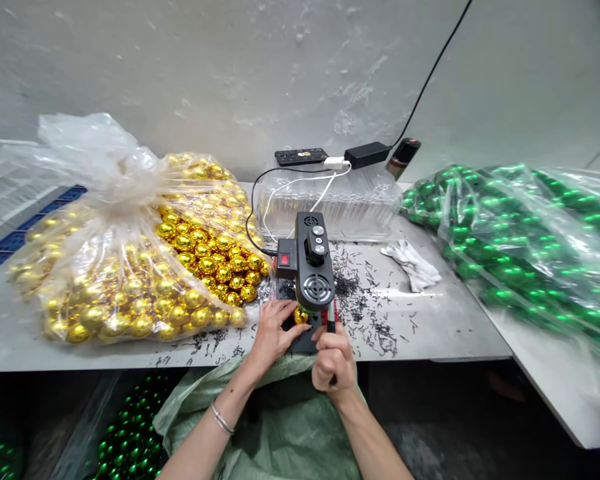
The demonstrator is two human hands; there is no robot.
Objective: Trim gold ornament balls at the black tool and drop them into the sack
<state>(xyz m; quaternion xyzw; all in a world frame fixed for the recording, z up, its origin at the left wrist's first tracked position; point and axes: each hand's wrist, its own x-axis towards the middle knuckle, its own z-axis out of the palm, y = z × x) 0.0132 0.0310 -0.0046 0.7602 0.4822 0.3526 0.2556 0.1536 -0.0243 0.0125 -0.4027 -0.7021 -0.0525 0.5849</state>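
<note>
Gold bauble (300, 316), held in the left hand (274, 328); black bench machine (316, 271) just above. Right hand (334, 359) grips a black handle (331, 327); steady support should help.

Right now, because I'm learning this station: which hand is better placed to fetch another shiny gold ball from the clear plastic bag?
Left, I'd judge: the left hand is nearer the clear plastic bag, though it holds a shiny gold ball. The right hand, farther away, grips a black handle.
</note>
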